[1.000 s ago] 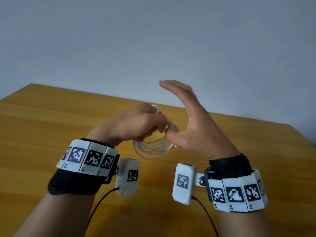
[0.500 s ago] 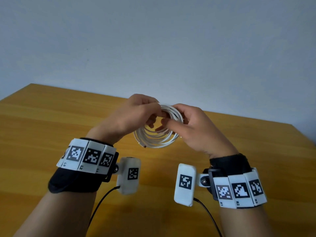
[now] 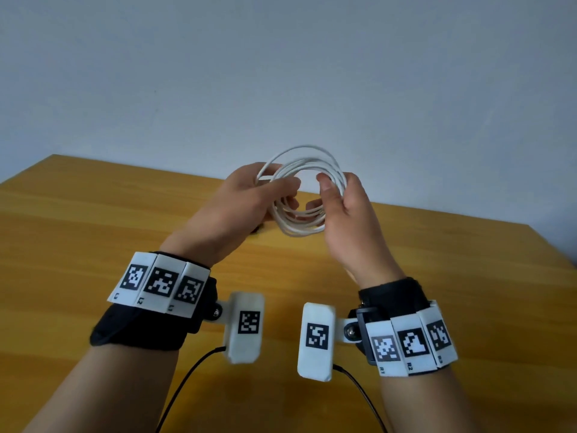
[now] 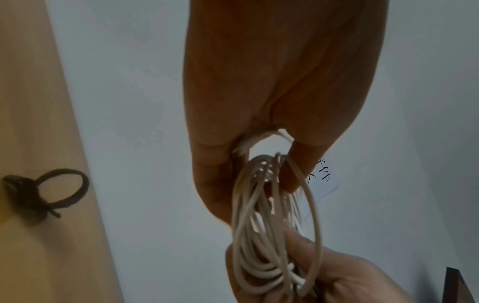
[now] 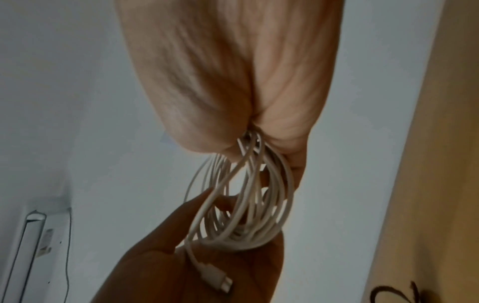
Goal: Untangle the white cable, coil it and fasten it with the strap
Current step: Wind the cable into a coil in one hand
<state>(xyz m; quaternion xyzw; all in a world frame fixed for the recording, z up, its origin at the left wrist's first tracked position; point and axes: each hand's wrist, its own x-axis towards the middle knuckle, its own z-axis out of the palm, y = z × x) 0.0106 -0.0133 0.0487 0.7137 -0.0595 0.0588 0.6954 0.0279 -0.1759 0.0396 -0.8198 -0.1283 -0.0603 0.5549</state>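
Observation:
The white cable (image 3: 307, 170) is wound into a round coil of several loops, held upright in the air above the wooden table (image 3: 93, 220). My left hand (image 3: 249, 198) grips the coil's left side with thumb over the loops. My right hand (image 3: 342, 198) holds the right side, loops running between thumb and fingers. In the left wrist view the coil (image 4: 261, 235) hangs between both hands. In the right wrist view a white plug (image 5: 215, 280) at the cable's end lies across the left palm. A dark looped strap (image 4: 51, 190) lies on the table; it also shows in the right wrist view, strap (image 5: 388, 295).
A plain pale wall (image 3: 281, 73) rises behind the table's far edge. The table's right edge (image 3: 552, 245) slants off at the right. A white wall fixture with a thin cord (image 5: 33, 235) shows in the right wrist view.
The right hand, open and raised a second ago, has closed onto the coil. Both hands have lifted the coil and tilted it upright, its ring now facing me.

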